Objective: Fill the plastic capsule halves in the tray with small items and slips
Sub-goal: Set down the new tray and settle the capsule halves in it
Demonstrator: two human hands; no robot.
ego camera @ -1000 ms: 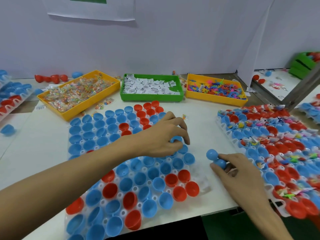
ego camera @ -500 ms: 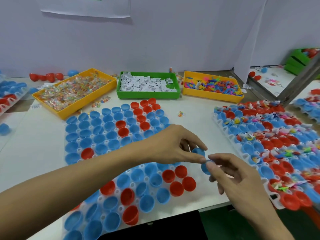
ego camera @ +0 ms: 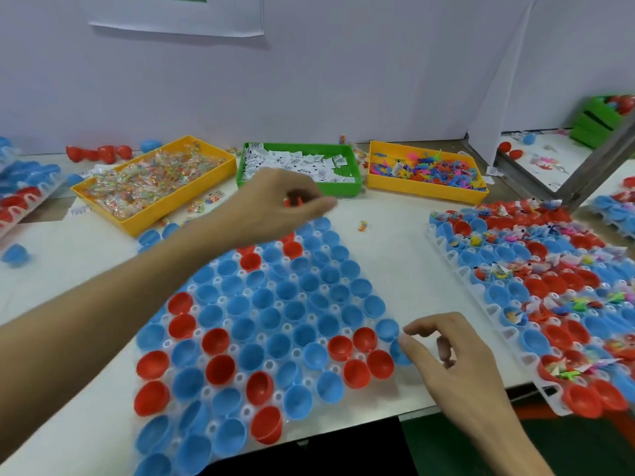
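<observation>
- While filling not yet begun on the near tray, listed big to small.
- White table (ego camera: 388, 242): carries everything, supplies along the far edge within one reach of both trays.
- Clear tray (ego camera: 202, 400) front centre: packed with blue and red capsule halves (ego camera: 261, 297), all cups up and all bare inside, so ready to take items.
- Second tray (ego camera: 443, 242) to the right, well apart: halves there already holding toys and slips, looks done and parked aside.
- Yellow bin of wrapped bits (ego camera: 151, 182) far left, green bin of slips (ego camera: 299, 164) far middle, yellow bin of coloured toys (ego camera: 424, 171) far right: three in a row just behind the near tray.
- Left hand (ego camera: 275, 207): raised over the tray's far edge, just short of the green bin, fingers curled and pinching something small and red; blurred, cannot tell what. Probably heading for a drop or a pick.
- Right hand (ego camera: 446, 352): at the tray's near right corner, fingers loosely curled, holding nothing visible, fingertips just beside a blue half (ego camera: 400, 353) at the tray's edge. Likely seating it.
- Loose halves (ego camera: 99, 153) scattered at far left, spares by the look.
- Tiny stray piece (ego camera: 362, 226) on bare table between trays, dropped, ignorable.
</observation>
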